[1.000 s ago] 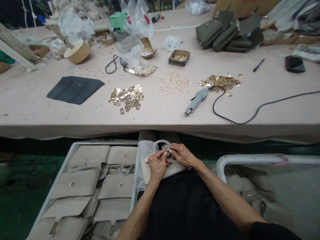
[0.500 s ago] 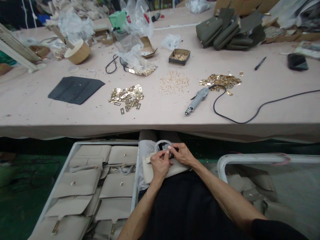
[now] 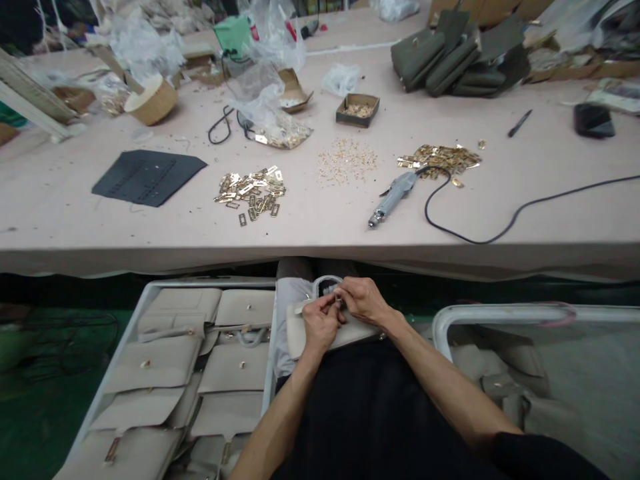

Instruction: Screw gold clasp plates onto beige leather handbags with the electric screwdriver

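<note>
A cream handbag (image 3: 352, 335) lies across my lap, its grey loop handle (image 3: 326, 280) pointing toward the table. My left hand (image 3: 321, 323) rests on the bag with thumb and forefinger pinched at its upper part. From the other side my right hand (image 3: 364, 301) pinches at the same spot, fingertips meeting those of the left. A small piece shows between the fingertips, too small to make out. On the table lie gold rectangular frames (image 3: 254, 190), tiny gold parts (image 3: 346, 160), a pile of gold plates (image 3: 440, 160) and a grey electric screwdriver (image 3: 393, 199).
At my left stands a white-rimmed tray (image 3: 215, 283) filled with cream bags. Another white-framed bin (image 3: 443, 328) with bags is at my right. The screwdriver's black cable (image 3: 520, 212) runs rightward. Dark green bags (image 3: 457, 60) and a small box (image 3: 357, 111) sit farther back.
Both hands stay at the same place on the bag. The right hand has tipped slightly, its fingers a little lower against the left fingertips. The view has shifted slightly.
</note>
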A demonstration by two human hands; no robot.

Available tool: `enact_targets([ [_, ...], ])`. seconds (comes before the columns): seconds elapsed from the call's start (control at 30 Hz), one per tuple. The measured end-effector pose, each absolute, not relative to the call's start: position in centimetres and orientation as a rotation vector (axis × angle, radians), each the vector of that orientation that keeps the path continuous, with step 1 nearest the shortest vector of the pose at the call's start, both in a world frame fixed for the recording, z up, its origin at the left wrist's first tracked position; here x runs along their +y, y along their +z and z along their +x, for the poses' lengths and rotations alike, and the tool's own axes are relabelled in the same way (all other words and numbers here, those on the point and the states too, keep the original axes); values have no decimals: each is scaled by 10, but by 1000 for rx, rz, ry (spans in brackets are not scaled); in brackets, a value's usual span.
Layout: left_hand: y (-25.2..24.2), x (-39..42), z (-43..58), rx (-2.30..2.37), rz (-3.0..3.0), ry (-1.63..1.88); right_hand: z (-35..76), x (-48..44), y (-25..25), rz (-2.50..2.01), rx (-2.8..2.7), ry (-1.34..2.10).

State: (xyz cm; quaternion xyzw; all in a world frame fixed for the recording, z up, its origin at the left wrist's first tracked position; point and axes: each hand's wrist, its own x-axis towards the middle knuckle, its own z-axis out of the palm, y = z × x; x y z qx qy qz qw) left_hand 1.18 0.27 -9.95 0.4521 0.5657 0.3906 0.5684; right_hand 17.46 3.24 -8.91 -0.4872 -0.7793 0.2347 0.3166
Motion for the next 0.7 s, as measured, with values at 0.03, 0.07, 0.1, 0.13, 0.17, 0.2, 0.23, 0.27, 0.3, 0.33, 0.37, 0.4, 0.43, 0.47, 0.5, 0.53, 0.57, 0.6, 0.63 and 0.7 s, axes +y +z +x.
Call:
enact_targets([
  [0.03, -100, 3, 11, 1319, 1052, 914, 175, 33, -90, -1284, -2048, 619],
  [0.07, -100, 3, 11, 1311, 1040, 912, 176, 33, -91, -1282, -2033, 630],
  [0.1, -101, 3, 11, 1305, 1028, 913, 176, 33, -92, -1279, -2012, 647],
  [0.13, -102, 4, 11, 1300, 1016, 916, 176, 33, -93, -1274, -1993, 665],
  [0.17, -103, 4, 11, 1297, 1003, 924, 175, 34, -95, -1269, -1975, 683],
  [0.2, -105, 4, 12, 1296, 991, 935, 175, 34, -96, -1266, -1961, 700],
  [0.23, -106, 4, 12, 1296, 979, 949, 175, 34, -97, -1265, -1947, 713],
  [0.27, -108, 5, 12, 1298, 967, 963, 174, 34, -98, -1268, -1936, 725],
  [0.3, -110, 5, 12, 1300, 955, 977, 174, 35, -99, -1273, -1925, 736],
  [0.33, -111, 6, 12, 1302, 945, 987, 174, 35, -99, -1281, -1916, 747],
  [0.37, -112, 6, 12, 1306, 936, 994, 174, 35, -99, -1295, -1907, 758],
  [0.4, -113, 7, 12, 1311, 928, 999, 174, 36, -98, -1312, -1898, 772],
  [0.43, -114, 7, 12, 1317, 921, 1001, 174, 36, -98, -1330, -1887, 791],
  [0.47, -114, 7, 11, 1322, 914, 1002, 173, 36, -98, -1350, -1873, 819],
  [0.5, -114, 7, 11, 1328, 908, 1002, 173, 35, -97, -1372, -1851, 854],
  [0.53, -114, 7, 11, 1334, 900, 1004, 172, 35, -97, -1391, -1824, 899],
  [0.57, -114, 8, 11, 1340, 894, 1007, 172, 34, -97, -1407, -1793, 953],
  [0.6, -114, 8, 11, 1344, 888, 1012, 171, 33, -98, -1421, -1760, 1006],
  [0.63, -114, 8, 11, 1346, 882, 1017, 171, 32, -98, -1434, -1728, 1052],
  [0.7, -114, 7, 12, 1337, 874, 1026, 170, 31, -99, -1446, -1678, 1117],
])
